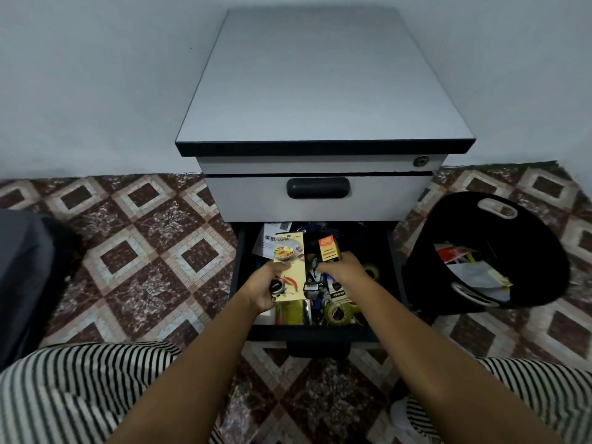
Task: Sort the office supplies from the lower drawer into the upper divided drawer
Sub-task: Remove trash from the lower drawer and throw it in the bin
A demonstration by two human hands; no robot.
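yellow card point(288, 267) gripped by left hand point(264, 288), orange box point(328, 249) by right hand point(339, 272), over lower drawer point(314, 333).

The rear of the lower drawer point(314, 334) is covered by the upper drawer point(256, 200), whose inside is hidden. The print on the yellow card point(290, 267) is too small to be read. The fingertips of the right hand point(341, 270) are hidden by the orange box point(328, 249). A dark grey shape point(22, 283) is cut off by the left edge

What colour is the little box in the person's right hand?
The little box is orange on top, black below; the head view shows it.
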